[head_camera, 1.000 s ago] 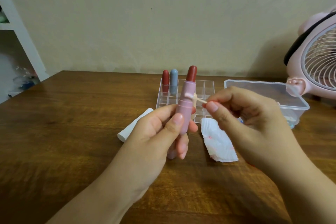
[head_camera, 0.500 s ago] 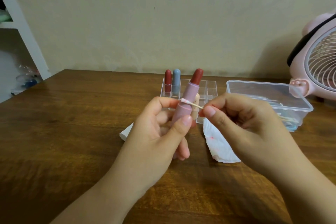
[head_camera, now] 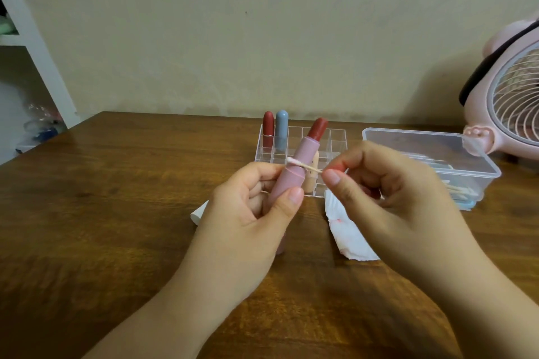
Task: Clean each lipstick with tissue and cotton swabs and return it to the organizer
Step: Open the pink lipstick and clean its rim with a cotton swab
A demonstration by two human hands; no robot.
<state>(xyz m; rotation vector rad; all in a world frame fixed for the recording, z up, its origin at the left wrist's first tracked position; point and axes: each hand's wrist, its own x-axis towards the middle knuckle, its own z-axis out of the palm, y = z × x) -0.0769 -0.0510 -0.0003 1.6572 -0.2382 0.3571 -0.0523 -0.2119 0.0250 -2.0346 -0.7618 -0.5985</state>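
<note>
Two hands busy | left hand (head_camera: 248, 213) gripped pink lipstick (head_camera: 294, 166) above the surface (head_camera: 116, 213) | right hand (head_camera: 388, 189) pinched cotton swab (head_camera: 303, 165), tip moved lower, from upper barrel to collar seam | cleaning unfinished, organizer (head_camera: 335, 140) waits behind.

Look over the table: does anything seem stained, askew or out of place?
The crumpled tissue on the table carries a small red smear. A white tube-like object lies flat beside the left hand, outside the organizer. Nothing looks spilled or broken.
</note>
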